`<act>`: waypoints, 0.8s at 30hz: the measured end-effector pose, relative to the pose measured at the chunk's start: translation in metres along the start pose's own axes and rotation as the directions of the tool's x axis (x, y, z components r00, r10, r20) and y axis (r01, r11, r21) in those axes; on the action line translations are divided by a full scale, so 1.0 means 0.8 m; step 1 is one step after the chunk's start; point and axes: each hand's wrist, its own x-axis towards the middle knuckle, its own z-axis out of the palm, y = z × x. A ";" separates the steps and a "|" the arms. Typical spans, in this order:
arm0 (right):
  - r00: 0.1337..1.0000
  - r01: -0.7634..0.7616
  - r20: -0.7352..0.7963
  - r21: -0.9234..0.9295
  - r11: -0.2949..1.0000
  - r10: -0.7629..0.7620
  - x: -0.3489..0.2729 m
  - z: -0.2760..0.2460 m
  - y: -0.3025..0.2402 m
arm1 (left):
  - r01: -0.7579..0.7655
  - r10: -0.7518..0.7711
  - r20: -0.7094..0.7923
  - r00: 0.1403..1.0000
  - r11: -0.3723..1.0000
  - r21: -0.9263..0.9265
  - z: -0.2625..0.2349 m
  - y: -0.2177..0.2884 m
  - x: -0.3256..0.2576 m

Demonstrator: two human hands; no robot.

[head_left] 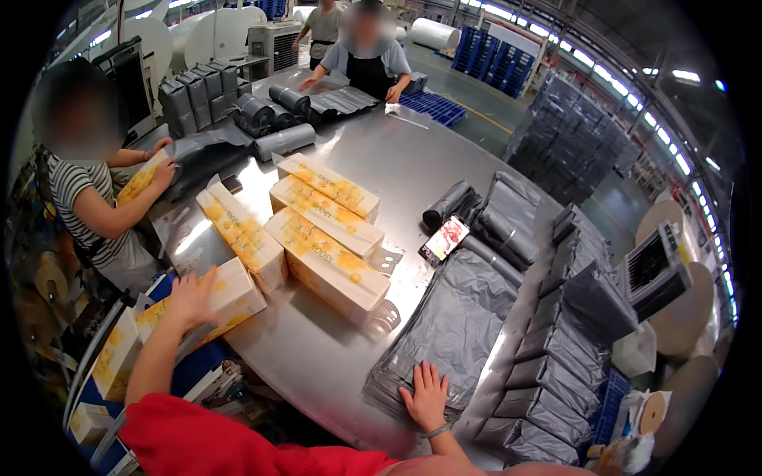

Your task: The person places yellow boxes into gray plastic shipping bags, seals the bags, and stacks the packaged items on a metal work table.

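My left hand (193, 301) reaches over to the left edge of the table. Its fingers and thumb span the top of a long white pack printed with yellow flowers (238, 295), lying partly over a blue conveyor (202, 365). My right hand (429, 394) lies flat, fingers spread, on a stack of thin grey plastic bags (456, 317) at the near side. Several similar packs (329, 266) lie side by side in the middle, just beyond my left hand. More packs (119, 349) sit on the conveyor beside my left forearm.
A phone with a lit screen (445, 239) rests on the grey bags, near rolled bags (508, 222). Bundled grey bags (548, 381) line the right edge of the metal table (309, 373). One co-worker (95, 198) holds a pack at left; another (369, 71) stands at the far edge.
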 end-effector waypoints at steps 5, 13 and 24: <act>0.997 -0.082 0.007 0.063 0.995 0.082 0.007 -0.004 -0.026 | -0.269 0.276 0.013 0.961 0.945 -0.186 0.028 -0.037 0.011; 0.989 0.040 -0.142 0.470 0.882 0.031 0.239 -0.009 -0.094 | -0.722 0.721 -0.057 0.690 0.692 0.011 -0.013 -0.007 0.098; 0.938 0.052 -0.335 0.399 0.915 0.093 0.437 0.062 -0.110 | -0.833 0.870 -0.226 0.438 0.487 0.263 -0.015 0.023 0.287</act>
